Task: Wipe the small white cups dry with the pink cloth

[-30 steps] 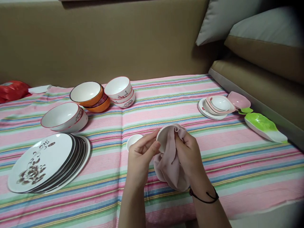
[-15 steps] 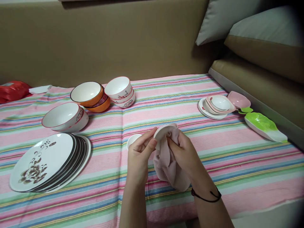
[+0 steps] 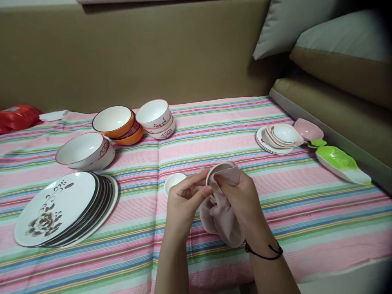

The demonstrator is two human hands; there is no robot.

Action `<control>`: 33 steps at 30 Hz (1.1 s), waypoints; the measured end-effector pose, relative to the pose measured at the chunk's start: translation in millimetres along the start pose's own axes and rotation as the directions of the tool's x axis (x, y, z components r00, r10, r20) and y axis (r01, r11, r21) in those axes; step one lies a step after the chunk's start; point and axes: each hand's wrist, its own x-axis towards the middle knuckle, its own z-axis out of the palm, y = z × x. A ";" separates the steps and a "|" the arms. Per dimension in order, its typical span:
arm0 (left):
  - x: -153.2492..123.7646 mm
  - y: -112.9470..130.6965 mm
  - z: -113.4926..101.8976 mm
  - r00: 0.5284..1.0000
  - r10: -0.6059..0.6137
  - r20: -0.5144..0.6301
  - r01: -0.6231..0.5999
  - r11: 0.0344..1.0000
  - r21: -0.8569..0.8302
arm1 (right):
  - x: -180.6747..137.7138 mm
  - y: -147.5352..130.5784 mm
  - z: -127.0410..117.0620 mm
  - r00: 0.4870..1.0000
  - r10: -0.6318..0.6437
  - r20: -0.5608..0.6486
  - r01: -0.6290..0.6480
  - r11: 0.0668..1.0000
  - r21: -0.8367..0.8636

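Note:
My left hand (image 3: 183, 202) pinches the rim of a small white cup (image 3: 214, 173) held above the striped tablecloth (image 3: 306, 212). My right hand (image 3: 241, 200) is closed on a pale pink cloth (image 3: 220, 218), pressing it into the cup. The cloth hangs down below both hands and hides most of the cup. A second small white cup (image 3: 173, 182) stands on the table just left of my left hand.
A stack of flower-patterned plates (image 3: 61, 208) lies at the left. Behind it are a white bowl (image 3: 84, 150), orange bowls (image 3: 118, 124) and stacked white bowls (image 3: 156, 118). Small saucers (image 3: 277, 136), a pink dish (image 3: 308, 128) and a green leaf dish (image 3: 339, 161) sit at the right by the sofa.
Both hands shifted a little while rubbing; the cloth now covers more of the cup's mouth than a second ago. Nothing else on the table moved.

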 end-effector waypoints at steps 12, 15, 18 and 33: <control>0.3 -0.4 0.1 0.988 -0.034 -0.151 0.036 0.999 0.008 | 4.3 7.2 -2.8 0.978 -0.173 0.116 0.185 0.978 -0.100; 0.3 0.3 1.1 0.989 -0.032 -0.146 0.038 0.999 0.036 | 3.8 6.9 -3.4 0.983 -0.171 0.063 0.179 0.970 -0.164; 0.7 0.1 0.0 0.993 -0.031 -0.115 0.038 0.997 0.066 | 2.9 5.3 -3.7 0.980 -0.197 -0.027 0.186 0.956 -0.225; -0.2 -2.3 -2.9 0.991 0.104 -0.088 -0.081 0.969 0.232 | 2.3 -0.6 -7.0 0.984 0.005 0.177 0.019 0.991 -0.133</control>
